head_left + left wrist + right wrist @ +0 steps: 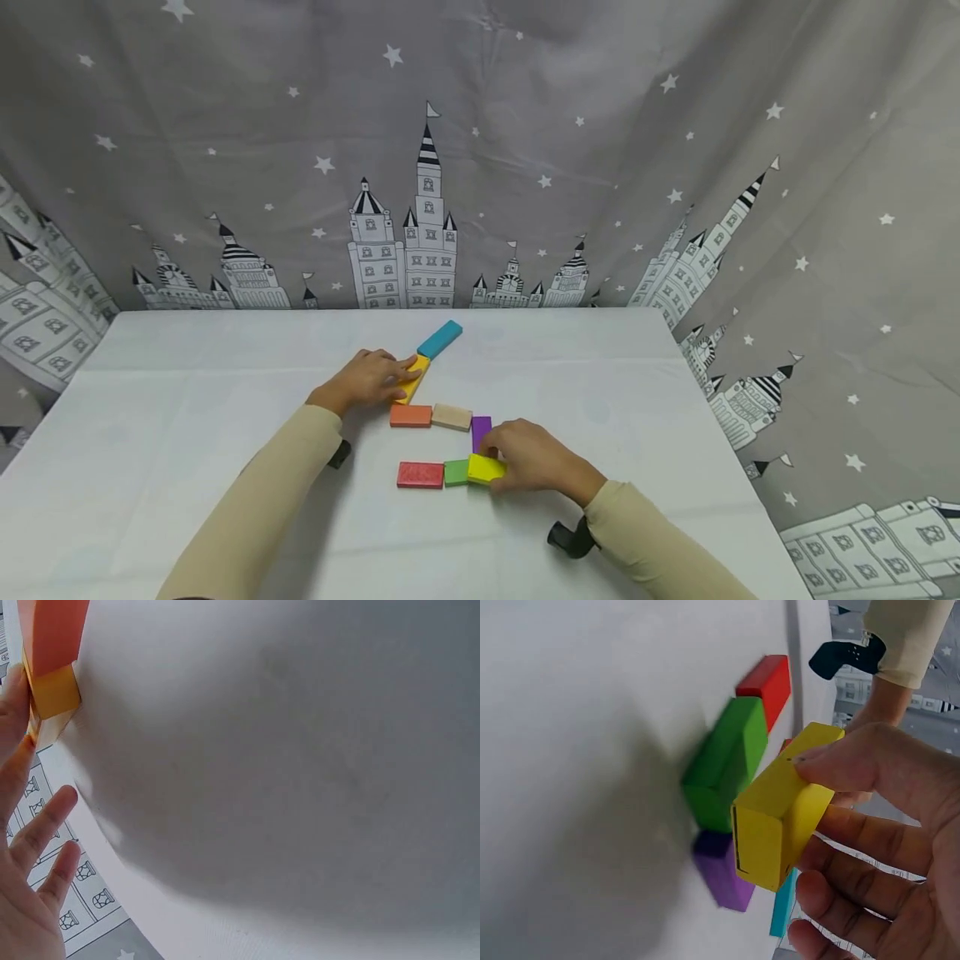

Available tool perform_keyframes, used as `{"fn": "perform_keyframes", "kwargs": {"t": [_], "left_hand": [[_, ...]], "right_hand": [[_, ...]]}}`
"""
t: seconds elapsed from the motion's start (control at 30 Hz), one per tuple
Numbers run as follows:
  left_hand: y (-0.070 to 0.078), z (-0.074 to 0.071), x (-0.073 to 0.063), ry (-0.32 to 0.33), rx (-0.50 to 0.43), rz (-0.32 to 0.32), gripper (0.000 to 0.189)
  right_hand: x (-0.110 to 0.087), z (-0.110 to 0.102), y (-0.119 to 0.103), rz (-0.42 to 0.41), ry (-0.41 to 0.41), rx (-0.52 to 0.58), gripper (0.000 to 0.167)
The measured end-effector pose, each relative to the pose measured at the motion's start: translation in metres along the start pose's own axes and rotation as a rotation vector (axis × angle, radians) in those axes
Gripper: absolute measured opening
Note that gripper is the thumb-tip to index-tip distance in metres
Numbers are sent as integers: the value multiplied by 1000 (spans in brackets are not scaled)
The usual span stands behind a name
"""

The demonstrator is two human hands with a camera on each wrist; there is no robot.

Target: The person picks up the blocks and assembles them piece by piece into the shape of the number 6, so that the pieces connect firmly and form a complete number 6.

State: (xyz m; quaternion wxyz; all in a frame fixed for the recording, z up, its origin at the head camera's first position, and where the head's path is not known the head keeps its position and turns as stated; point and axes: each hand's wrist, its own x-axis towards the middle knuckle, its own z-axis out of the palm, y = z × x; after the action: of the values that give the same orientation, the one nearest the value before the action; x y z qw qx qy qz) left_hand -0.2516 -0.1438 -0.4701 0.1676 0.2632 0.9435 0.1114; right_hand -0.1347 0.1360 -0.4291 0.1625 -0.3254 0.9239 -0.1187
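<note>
In the head view, my left hand (366, 379) holds an amber block (416, 379) on the white table, thumb and a finger against it. Other fingers of that hand (34, 877) are spread in the left wrist view. My right hand (534, 457) pinches a bright yellow block (784, 802) between thumb and fingers. This block is raised, overlapping the green block (727, 761) in the head view. A red block (420, 475) lies left of the green one. A purple block (481, 433) lies behind, partly hidden by the right hand.
A blue block (440, 339) lies at the far end of the amber one. Nearer are an orange block (410, 416) and a natural wood block (452, 417) in a row. A grey curtain (480, 75) with castles and stars hangs behind the white table (187, 433).
</note>
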Motion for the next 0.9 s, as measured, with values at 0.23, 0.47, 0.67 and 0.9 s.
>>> {"fn": "perform_keyframes", "kwargs": {"t": [0.23,0.47,0.67,0.9], "left_hand": [[2,-3,4,-35,10,-12,55],[1,-3,2,-3,27,18,54],[-1,-4,-1,19,50,54,53],[-4,-4,-2,28,42,55,51]], "right_hand": [[34,-11,-12,-3,-19,57,34],[69,-18,-25,-13,-45,72,38],[94,-18,-36,-65,-29,79,34],[111,-11,-48,-83,-41,111,34]]}}
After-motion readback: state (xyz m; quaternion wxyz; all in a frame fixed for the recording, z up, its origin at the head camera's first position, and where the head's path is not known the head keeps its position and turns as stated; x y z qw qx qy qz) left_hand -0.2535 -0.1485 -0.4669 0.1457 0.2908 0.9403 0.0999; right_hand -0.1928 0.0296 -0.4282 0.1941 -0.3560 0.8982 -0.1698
